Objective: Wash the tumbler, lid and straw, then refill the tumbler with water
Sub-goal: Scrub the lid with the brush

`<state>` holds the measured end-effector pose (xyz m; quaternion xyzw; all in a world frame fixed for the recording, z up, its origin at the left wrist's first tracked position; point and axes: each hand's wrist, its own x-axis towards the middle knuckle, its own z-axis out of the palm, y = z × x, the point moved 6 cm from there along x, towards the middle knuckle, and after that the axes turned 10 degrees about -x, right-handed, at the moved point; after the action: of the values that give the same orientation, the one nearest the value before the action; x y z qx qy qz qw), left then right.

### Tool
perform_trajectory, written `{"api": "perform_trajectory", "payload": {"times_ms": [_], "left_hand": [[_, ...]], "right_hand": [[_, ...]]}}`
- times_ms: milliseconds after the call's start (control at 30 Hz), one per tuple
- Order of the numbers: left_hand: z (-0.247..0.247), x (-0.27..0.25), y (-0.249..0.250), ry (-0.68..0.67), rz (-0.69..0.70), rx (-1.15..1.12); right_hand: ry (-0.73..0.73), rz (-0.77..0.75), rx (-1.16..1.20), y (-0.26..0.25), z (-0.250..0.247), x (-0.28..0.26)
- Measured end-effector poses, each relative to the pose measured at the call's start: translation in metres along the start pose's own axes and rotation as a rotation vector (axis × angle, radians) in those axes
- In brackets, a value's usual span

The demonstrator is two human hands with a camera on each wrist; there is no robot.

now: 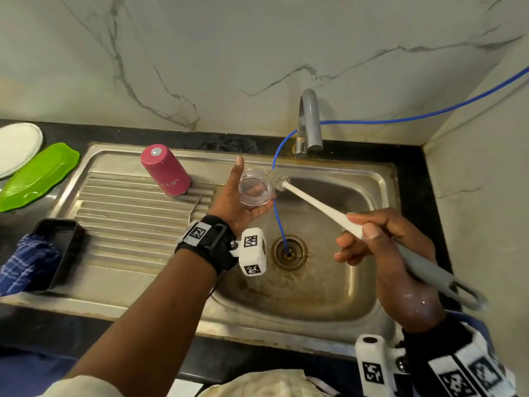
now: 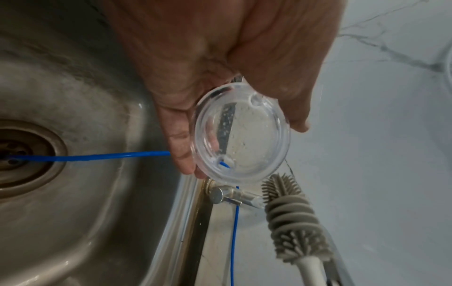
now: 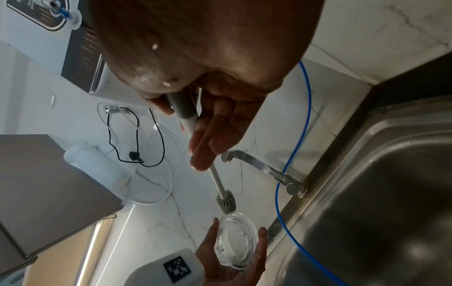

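Note:
My left hand [image 1: 233, 197] holds the clear round lid [image 1: 255, 190] over the sink's left edge, pinching it between thumb and fingers [image 2: 186, 162]. Soapy droplets dot the lid [image 2: 244, 135]. My right hand [image 1: 369, 233] grips the handle of a long bottle brush. The grey silicone brush head [image 1: 279, 181] sits at the lid's far rim, touching it or nearly so [image 3: 226, 203]. The pink tumbler [image 1: 164, 170] stands upside down on the drainboard. A thin metal straw [image 1: 195, 207] lies on the drainboard next to it.
The steel sink basin [image 1: 343, 282] has a drain [image 1: 289, 252] with a blue tube [image 1: 277, 219] running into it, past the grey faucet [image 1: 309, 124]. A green tray [image 1: 37, 176], a white plate [image 1: 17, 147], and a black container [image 1: 61, 247] with a blue cloth [image 1: 25, 262] sit at the left.

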<state>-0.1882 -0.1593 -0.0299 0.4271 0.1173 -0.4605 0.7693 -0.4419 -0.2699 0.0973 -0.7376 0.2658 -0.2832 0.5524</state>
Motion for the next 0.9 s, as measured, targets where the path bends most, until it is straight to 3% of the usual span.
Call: {"api": "perform_trajectory", "payload": {"times_ms": [300, 500, 700, 900], "left_hand": [[0.021, -0.005, -0.020, -0.132, -0.142, -0.022], [0.028, 0.004, -0.013, -0.192, -0.087, -0.080], [0.018, 0.010, -0.003, -0.099, -0.066, -0.019], [0.016, 0.009, -0.009, -0.030, 0.056, 0.189]], "right_hand": [[-0.120, -0.076, -0.170, 0.003, 0.013, 0.012], [-0.112, -0.155, -0.228, 0.003, 0.019, 0.015], [-0.204, -0.211, -0.259, 0.006, 0.027, 0.010], [-0.130, -0.123, -0.202, 0.020, 0.035, 0.026]]}}
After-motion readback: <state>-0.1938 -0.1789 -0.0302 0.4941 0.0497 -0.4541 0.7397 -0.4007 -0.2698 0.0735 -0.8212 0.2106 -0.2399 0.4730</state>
